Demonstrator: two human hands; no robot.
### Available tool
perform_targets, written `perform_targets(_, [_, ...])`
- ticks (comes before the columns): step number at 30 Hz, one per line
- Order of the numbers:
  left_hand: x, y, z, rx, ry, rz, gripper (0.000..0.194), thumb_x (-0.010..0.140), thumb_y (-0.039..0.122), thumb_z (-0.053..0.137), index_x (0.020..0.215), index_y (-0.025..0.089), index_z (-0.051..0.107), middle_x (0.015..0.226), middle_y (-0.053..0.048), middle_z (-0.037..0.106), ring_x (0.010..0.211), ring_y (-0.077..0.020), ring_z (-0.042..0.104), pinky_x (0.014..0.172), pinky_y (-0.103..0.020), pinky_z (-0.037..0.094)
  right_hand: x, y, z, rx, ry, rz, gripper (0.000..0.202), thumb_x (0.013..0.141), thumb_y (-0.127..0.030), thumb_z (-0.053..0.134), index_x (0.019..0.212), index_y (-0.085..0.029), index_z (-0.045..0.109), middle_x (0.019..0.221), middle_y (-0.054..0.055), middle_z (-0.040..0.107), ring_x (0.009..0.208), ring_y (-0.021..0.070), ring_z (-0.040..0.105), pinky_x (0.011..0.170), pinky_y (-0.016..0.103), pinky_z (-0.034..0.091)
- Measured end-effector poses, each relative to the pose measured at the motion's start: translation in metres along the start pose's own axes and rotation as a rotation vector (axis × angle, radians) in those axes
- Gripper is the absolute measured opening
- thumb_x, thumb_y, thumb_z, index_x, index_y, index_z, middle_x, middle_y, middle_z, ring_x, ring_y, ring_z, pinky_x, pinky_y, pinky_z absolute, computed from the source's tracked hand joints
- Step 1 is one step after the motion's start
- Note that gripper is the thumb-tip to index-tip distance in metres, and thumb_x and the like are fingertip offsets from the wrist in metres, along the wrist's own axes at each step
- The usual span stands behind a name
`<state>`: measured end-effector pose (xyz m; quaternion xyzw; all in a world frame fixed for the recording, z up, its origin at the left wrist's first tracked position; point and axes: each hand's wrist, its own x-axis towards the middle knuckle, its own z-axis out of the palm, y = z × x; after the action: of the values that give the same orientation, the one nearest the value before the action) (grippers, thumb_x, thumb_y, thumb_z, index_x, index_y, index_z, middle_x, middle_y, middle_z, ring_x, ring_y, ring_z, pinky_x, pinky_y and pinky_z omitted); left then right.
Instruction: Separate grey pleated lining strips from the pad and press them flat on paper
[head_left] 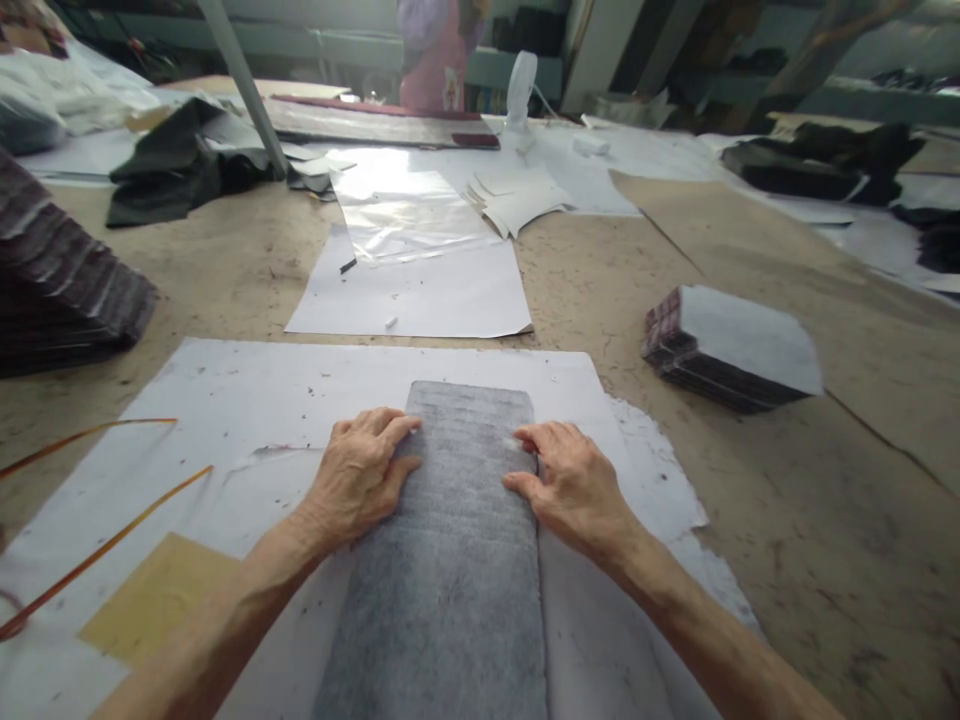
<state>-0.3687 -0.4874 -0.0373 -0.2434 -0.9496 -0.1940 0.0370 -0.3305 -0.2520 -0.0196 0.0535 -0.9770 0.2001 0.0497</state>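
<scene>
A long grey fabric piece (pixel 465 560) lies on a large white paper sheet (pixel 247 390), its narrow end pointing away from me. At its left edge is my left hand (pixel 371 465), open, with thumb and fingers apart and the fingertips at the fabric's border. On the opposite edge my right hand (pixel 570 475) is open too, its thumb and fingertips resting on the fabric near the far end. Faint crosswise ridges run over the fabric between both hands.
A stack of cut pieces (pixel 750 345) sits at the right, a taller dark stack (pixel 67 275) at the left. A yellow square (pixel 161 595) and orange strips (pixel 127 530) lie left. Clear plastic (pixel 412 215) and a metal pole (pixel 244 85) are beyond; a person (pixel 435 55) stands at the back.
</scene>
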Motion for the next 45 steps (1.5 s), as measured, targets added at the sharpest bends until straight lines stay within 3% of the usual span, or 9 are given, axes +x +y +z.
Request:
perform_targets(4, [0.015,-0.002,-0.007,-0.109,-0.158,-0.110,0.028,0.071,0.026,0.056,0.099,0.022,0.054,0.089,-0.002,0.060,0.084,-0.0207,0.056,0.078,-0.037,0.039,0.005,-0.008,-0.007,0.017,-0.142,0.242,0.022,0.061,-0.025,0.070,0.079,-0.020,0.057,0.078,0.001,0.061,0.075,0.0166,0.054,0.063,0.026,0.038])
perform_targets(7, [0.020,-0.005,-0.008,-0.151,-0.164,-0.142,0.022,0.067,0.027,0.057,0.089,0.022,0.055,0.085,-0.001,0.056,0.079,-0.0187,0.054,0.074,-0.033,0.039,0.004,-0.011,-0.007,0.007,-0.176,0.377,0.020,0.062,-0.032,0.068,0.064,-0.020,0.052,0.066,-0.003,0.057,0.063,0.0136,0.050,0.055,0.025,0.031])
perform_targets(11, [0.021,-0.004,-0.007,-0.234,-0.134,-0.191,0.014,0.064,0.028,0.058,0.075,0.021,0.053,0.085,-0.001,0.052,0.081,-0.0182,0.051,0.071,-0.031,0.038,-0.003,-0.015,-0.001,0.052,-0.111,0.409,0.022,0.064,-0.028,0.064,0.058,-0.019,0.045,0.060,-0.004,0.054,0.058,0.0112,0.047,0.053,0.023,0.028])
perform_targets(14, [0.019,0.001,-0.011,-0.248,-0.159,-0.287,0.018,0.063,0.030,0.058,0.077,0.022,0.050,0.073,0.003,0.051,0.069,-0.0156,0.050,0.065,-0.028,0.035,-0.006,-0.017,0.003,0.090,-0.069,0.438,0.019,0.064,-0.028,0.064,0.061,-0.020,0.046,0.059,-0.005,0.054,0.057,0.0110,0.047,0.053,0.023,0.028])
perform_targets(17, [0.015,0.005,-0.016,-0.192,-0.195,-0.405,0.022,0.065,0.035,0.059,0.080,0.022,0.049,0.060,0.006,0.049,0.058,-0.0139,0.047,0.060,-0.027,0.032,-0.006,-0.018,0.001,0.075,-0.094,0.486,0.018,0.064,-0.031,0.063,0.062,-0.021,0.048,0.060,-0.005,0.055,0.058,0.0118,0.048,0.053,0.023,0.027])
perform_targets(20, [0.012,0.007,-0.017,-0.145,-0.191,-0.480,0.024,0.065,0.042,0.058,0.063,0.021,0.045,0.053,0.006,0.045,0.054,-0.0134,0.044,0.056,-0.026,0.028,-0.005,-0.018,-0.002,0.033,-0.144,0.523,0.020,0.065,-0.035,0.061,0.060,-0.021,0.048,0.059,-0.004,0.055,0.058,0.0129,0.047,0.053,0.024,0.026])
perform_targets(26, [0.005,0.008,-0.012,-0.209,-0.108,-0.469,0.035,0.071,0.042,0.048,0.048,0.019,0.033,0.053,0.004,0.039,0.056,-0.0126,0.040,0.056,-0.026,0.025,-0.012,-0.016,0.000,0.134,-0.118,0.532,0.033,0.071,-0.047,0.047,0.054,-0.020,0.039,0.053,-0.003,0.046,0.052,0.0124,0.039,0.051,0.025,0.025])
perform_targets(45, [0.004,0.010,-0.009,-0.299,-0.038,-0.441,0.028,0.068,0.033,0.049,0.047,0.019,0.036,0.056,0.003,0.043,0.061,-0.0132,0.044,0.055,-0.025,0.031,-0.010,-0.013,0.005,0.177,-0.050,0.581,0.023,0.064,-0.040,0.054,0.051,-0.021,0.051,0.049,-0.003,0.054,0.049,0.0134,0.048,0.047,0.023,0.028])
